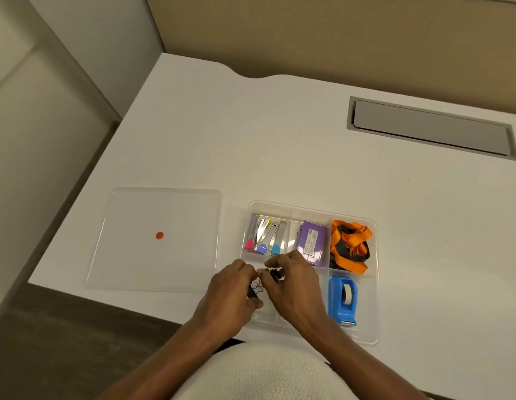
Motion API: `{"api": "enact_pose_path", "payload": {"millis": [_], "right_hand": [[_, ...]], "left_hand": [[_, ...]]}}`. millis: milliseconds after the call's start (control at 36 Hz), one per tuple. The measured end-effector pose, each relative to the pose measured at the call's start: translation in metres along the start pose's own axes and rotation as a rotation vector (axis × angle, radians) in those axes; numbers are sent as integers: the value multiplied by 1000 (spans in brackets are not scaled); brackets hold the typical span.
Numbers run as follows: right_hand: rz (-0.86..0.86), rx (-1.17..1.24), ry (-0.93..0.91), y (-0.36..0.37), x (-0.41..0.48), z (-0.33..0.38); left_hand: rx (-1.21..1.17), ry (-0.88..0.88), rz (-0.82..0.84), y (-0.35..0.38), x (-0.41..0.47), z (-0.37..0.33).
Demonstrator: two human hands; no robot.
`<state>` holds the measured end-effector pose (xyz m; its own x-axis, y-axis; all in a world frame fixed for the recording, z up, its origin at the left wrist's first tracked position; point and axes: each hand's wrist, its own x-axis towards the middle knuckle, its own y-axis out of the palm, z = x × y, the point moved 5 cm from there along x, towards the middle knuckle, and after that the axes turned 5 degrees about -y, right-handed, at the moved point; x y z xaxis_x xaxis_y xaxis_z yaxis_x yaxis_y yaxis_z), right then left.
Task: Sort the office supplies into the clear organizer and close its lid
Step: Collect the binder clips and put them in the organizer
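Observation:
The clear organizer (376,284) lies open on the white desk. Its back compartments hold several metal clips with coloured tips (265,235), a purple box (312,242) and an orange-and-black lanyard (350,246). A blue tape dispenser (343,298) fills the front right compartment. Over the front left compartment, my left hand (230,293) and my right hand (294,287) meet, both gripping a tangle of black binder clips (272,275). The hands hide most of the clips. The clear lid (135,255) with a red dot lies flat to the left of the organizer.
A grey cable hatch (430,127) is set into the desk at the back right. The desk's front edge runs close to the lid and organizer. A beige partition stands behind the desk, and the floor drops away on the left.

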<state>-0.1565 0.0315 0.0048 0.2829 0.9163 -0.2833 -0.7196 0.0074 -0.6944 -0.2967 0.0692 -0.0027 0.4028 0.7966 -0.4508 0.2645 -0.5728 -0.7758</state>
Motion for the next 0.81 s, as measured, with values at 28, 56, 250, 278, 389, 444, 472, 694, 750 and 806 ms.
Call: {"api": "enact_pose_path", "payload": {"millis": [28,56,250,278,389,444,472,694,750,806], "right_hand": [[3,-13,2,0,0,1],[1,-24,-2,0,0,2],[58,-137,-111,-4,-6,11],[57,-163,-123,-5,-7,11],[78,-270,-218,-1,-14,11],[100,-338,-294,4,-16,13],[105,-368,-341,7,-16,13],[249,-593,-534,40,-10,10],[250,-618,-545,43,-9,12],[254,-628,-568,44,-9,15]], "left_hand": [[-11,4,-2,-1,0,1],[-19,9,-3,-3,0,1],[54,7,-138,-28,-5,10],[72,-2,-168,-31,-5,13],[47,-89,-203,-33,1,30],[-29,-167,-155,-29,7,40],[-69,-199,-129,-26,10,44],[-220,-276,-128,-8,17,58],[-205,-282,-143,-8,15,57],[-194,-285,-155,-9,14,56]]}}
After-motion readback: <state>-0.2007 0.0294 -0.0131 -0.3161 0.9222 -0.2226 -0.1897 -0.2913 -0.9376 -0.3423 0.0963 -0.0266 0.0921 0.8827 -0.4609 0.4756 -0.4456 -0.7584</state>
